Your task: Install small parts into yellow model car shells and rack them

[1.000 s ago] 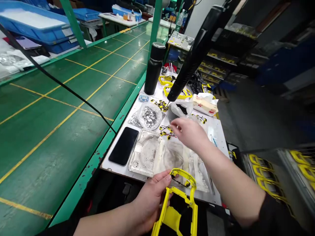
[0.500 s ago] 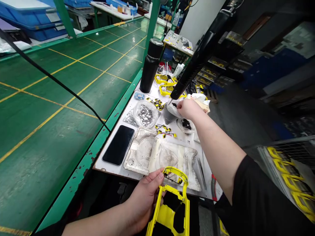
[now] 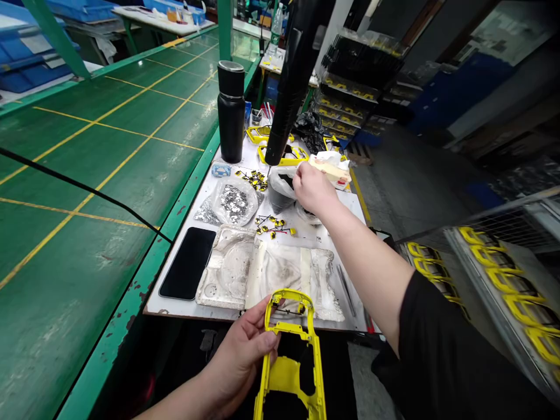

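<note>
My left hand [image 3: 245, 350] grips a yellow plastic frame [image 3: 285, 373] by its left side, at the bottom centre. Small black and yellow parts sit in the frame's curved top. My right hand [image 3: 311, 186] reaches to a plastic bag of dark pieces [image 3: 280, 189], its fingers bent together at the bag's right edge; what they hold, if anything, is hidden. Above that bag hangs a black powered screwdriver [image 3: 284, 99]. Beside it lie a bag of silver pieces [image 3: 234, 202] and small yellow parts with wires [image 3: 273, 226]. A second bag is partly covered by my right forearm.
A stained white pad [image 3: 280, 274] lies at the table's front, with a black phone [image 3: 188, 263] left of it and tweezers [image 3: 346, 290] right. A black bottle [image 3: 231, 114] stands behind. More yellow frames [image 3: 510, 280] lie on a rack at right.
The view has shifted, so the table things appear further left. My right hand remains at the bag of dark pieces, slightly further over its right side. My left hand still holds the yellow frame.
</note>
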Tool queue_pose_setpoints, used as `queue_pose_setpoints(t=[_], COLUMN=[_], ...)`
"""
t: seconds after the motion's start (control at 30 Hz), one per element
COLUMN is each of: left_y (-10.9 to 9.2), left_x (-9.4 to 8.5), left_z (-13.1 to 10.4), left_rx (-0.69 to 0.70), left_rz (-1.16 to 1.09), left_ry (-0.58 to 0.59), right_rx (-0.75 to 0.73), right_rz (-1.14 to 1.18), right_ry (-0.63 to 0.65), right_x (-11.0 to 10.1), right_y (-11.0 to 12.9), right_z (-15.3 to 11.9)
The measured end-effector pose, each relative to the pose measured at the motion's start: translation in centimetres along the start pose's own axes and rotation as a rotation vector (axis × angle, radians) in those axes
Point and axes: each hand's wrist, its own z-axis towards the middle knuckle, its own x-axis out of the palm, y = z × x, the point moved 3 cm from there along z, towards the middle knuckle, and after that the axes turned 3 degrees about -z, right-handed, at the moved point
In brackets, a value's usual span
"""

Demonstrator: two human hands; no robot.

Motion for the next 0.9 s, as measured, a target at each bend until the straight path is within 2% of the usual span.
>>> queue_pose_setpoints(t=[0.1, 0.17, 0.3, 0.4, 0.5, 0.57, 0.67, 0.9], left_y=[-0.4, -0.6, -0.7, -0.7, -0.6, -0.5, -0.1, -0.3], left_x=[0.5, 0.7, 0.5, 0.3, 0.4, 0.6, 0.5, 0.1], left_z=[0.0, 0.0, 0.0, -0.1, -0.3, -0.4, -0.5, -0.2], left_rx=[-0.018, -0.017, -0.018, -0.023, -0.022, -0.023, -0.036, -0.020], left_rz=[0.002, 0.012, 0.044, 0.055, 0.084, 0.107, 0.141, 0.142], left_ry=[0.019, 0.022, 0.007, -0.004, -0.007, -0.003, 0.003, -0.022], right_rx=[-0.003, -0.030, -0.107, -0.051, 0.019, 0.018, -0.021, -0.041], right_rz=[0.057, 0.108, 0.237, 0.272, 0.258, 0.262, 0.286, 0.308], right_ry=[-0.050, -0.071, -0.020, -0.045, -0.111, -0.113, -0.089, -0.076], right_x=[-0.9, -1.7, -2.2, -1.3, 0.4, 1.8, 3.3, 3.7], right_y=[0.2, 0.1, -1.2, -3.3, -5.1, -5.7, -5.9, -6.0], right_z=[-2.2, -5.5, -15.5, -23.0, -27.8, -29.3, -29.6, -29.3])
